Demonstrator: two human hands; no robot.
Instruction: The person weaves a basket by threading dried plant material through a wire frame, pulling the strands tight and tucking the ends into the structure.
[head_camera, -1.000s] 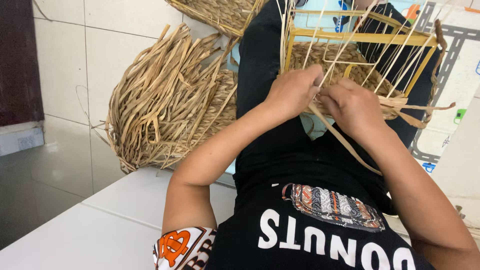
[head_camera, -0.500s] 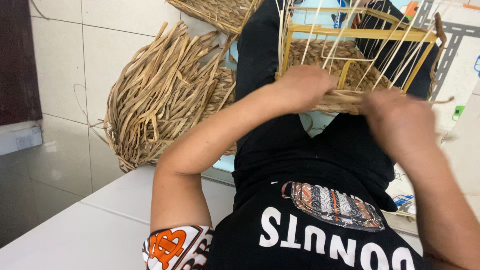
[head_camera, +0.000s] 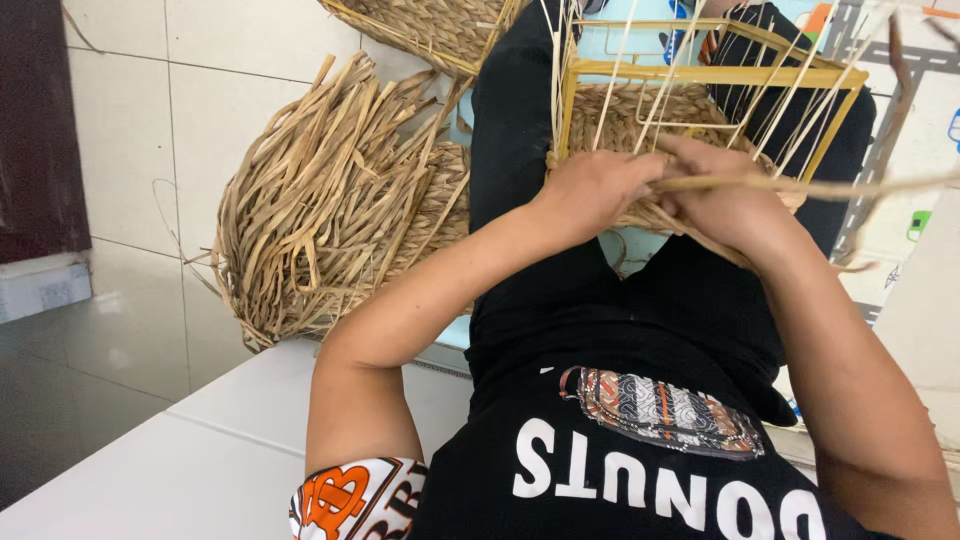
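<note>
A half-woven basket (head_camera: 640, 110) of dried straw on a yellow frame (head_camera: 700, 72) rests on my lap, thin upright strands rising from it. My left hand (head_camera: 595, 185) presses on the woven rim at the basket's near edge. Beside it, my right hand (head_camera: 730, 205) grips a long dried straw strand (head_camera: 850, 187) that runs off to the right. The two hands touch each other at the rim.
A large bundle of loose dried straw (head_camera: 330, 210) lies on the tiled floor to the left. Another woven piece (head_camera: 430, 28) sits at the top. A patterned play mat (head_camera: 910, 160) lies to the right, a white ledge (head_camera: 180, 460) under me.
My right hand, which had pulled away to the right, has come back against my left hand at the rim, with the strand now stretched out to the right.
</note>
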